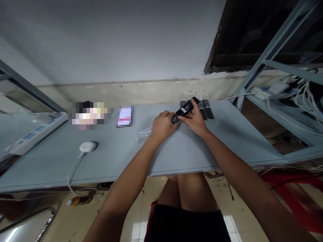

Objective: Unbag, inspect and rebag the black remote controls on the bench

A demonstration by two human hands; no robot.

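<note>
A black remote control (186,108) with a white label on its back is held above the grey table (113,158), tilted up to the right. My left hand (163,126) is closed around its lower end. My right hand (194,119) grips its middle from the right side, fingers curled round it. Just behind my right hand, several more black remotes in clear bags (206,108) lie side by side at the table's far edge. A crumpled clear plastic bag (143,133) lies on the table left of my left hand.
A white round device (87,146) with a cable trailing off the front edge sits at left. A white power strip (37,129) lies far left. A small booklet (125,116) lies further back. Metal shelving with cables (290,90) stands right. A red object (297,198) lies on the floor.
</note>
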